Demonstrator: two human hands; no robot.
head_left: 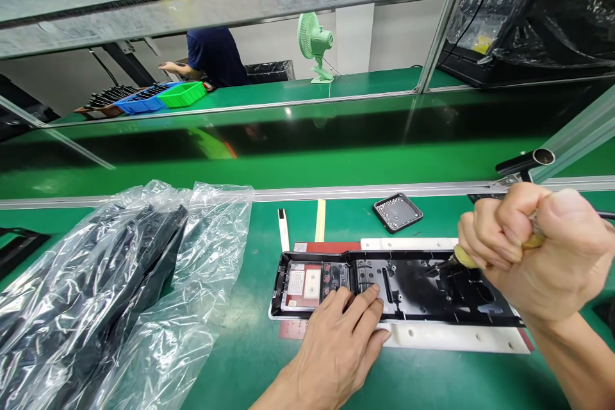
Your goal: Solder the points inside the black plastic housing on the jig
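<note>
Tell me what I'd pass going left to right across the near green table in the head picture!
Clear plastic bag, white stick with black end, pale yellow strip, black tray of small metal parts, right hand.

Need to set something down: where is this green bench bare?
Bare bench: in front of the near white rail, right of the left hand; between yellow strip and black tray. Crowded: the left, under the plastic bag.

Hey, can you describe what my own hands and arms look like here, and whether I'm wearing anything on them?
Your left hand and right hand are both bare, without gloves. No rings, watch or bracelet show. The visible parts of your forearms are uncovered, with no sleeves in view.
</note>
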